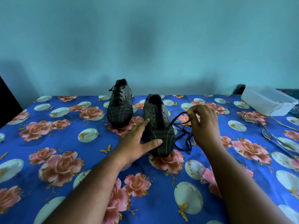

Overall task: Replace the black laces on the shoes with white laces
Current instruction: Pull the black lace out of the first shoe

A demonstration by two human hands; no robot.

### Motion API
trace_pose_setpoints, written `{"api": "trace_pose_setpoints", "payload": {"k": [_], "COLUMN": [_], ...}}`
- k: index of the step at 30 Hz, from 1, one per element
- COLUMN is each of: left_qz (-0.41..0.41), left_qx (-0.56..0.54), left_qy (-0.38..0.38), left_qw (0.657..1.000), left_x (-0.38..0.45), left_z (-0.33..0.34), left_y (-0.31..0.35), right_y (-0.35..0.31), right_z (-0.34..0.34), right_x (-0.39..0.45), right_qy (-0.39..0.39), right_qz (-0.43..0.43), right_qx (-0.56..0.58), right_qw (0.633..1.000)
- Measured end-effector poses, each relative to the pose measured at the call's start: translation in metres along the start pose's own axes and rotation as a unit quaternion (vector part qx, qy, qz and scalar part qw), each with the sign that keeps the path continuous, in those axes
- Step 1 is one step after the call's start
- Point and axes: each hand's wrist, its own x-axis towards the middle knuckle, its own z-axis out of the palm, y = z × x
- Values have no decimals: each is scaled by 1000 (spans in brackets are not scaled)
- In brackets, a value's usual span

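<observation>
Your left hand (137,143) lies flat and open on the toe of the nearer shoe (159,126), fingers straight, pinning it to the flowered bed cover (64,159). Keep that pressure on the toe, because any pull on the lace will otherwise drag the shoe sideways. Your right hand (204,123) pinches the black lace (181,125) between curled fingers just to the right of the shoe. The lace looks free of most eyelets and seems to be caught only at the lowest pair, with the loose length trailing in loops on the cover beside the toe. Draw it out along the line of the eyelet it leaves, not across the upper, and take up the slack in short pulls so the tip does not snag. This shoe sits near the middle of the bed, its long axis running away from you, toe towards you and heel opening towards the wall. The second shoe (120,105), with its black lace in place, stands just beyond and to the left, pointing the same way. The white laces (265,131) appear to lie at the right edge, near a white box (267,99).
</observation>
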Motion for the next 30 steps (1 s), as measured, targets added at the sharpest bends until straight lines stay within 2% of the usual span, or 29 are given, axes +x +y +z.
{"api": "trace_pose_setpoints", "payload": {"k": [2, 5, 7, 9, 13, 16, 18, 23, 30], "left_qz": [0, 0, 7, 4, 14, 10, -5, -8, -3], "left_qx": [-13, -3, 9, -4, 50, 66, 37, -133, -153], "left_qy": [-4, -11, -18, -29, -60, -78, -64, -64, -68], "left_qw": [1000, 1000, 1000, 1000, 997, 995, 997, 989, 986], "left_x": [-1, -2, -3, -5, -9, -10, -9, -13, -16], "left_z": [0, -2, -4, -6, -10, -12, -8, -3, -2], "left_y": [-1, 1, 4, 8, 19, 19, 13, 17, 17], "right_y": [16, 21, 14, 6, 6, 20, 33, 65, 73], "right_z": [5, 7, 7, 5, -3, -15, -24, -43, -48], "right_x": [0, -6, -12, -14, -11, -10, -9, -9, 5], "right_qy": [-158, -356, -420, -452, -457, -446, -435, -402, -365], "right_qz": [55, 50, 19, -3, -30, -4, 17, 51, 113], "right_qx": [-65, -175, -190, -191, -240, -281, -294, -303, -273], "right_qw": [984, 917, 887, 871, 856, 850, 851, 862, 883]}}
